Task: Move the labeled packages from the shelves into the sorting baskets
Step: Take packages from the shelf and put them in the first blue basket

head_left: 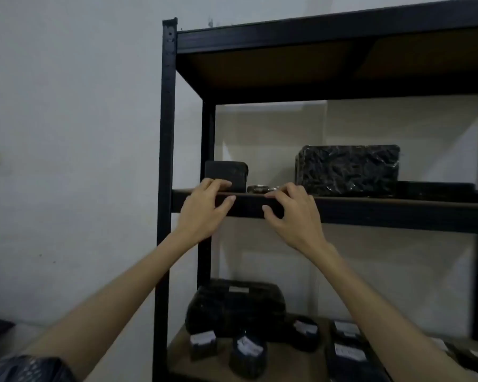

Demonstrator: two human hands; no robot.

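Both my hands are raised to the front edge of the upper shelf [370, 209] of a black metal rack. My left hand [204, 209] reaches over the edge, its fingertips close to a small black package [226, 173]. My right hand [293, 213] is beside it, fingers spread and loosely bent at a small flat dark package [260, 188] lying on the board. Neither hand holds anything. A large black wrapped box [348, 169] stands further right on the same shelf.
The lower shelf [177, 357] carries a big black wrapped package [232, 307] and several small black packages with white labels [249, 351]. The rack's black upright post [166, 161] stands left of my hands. A dark plastic bag [25, 369] shows at the bottom left.
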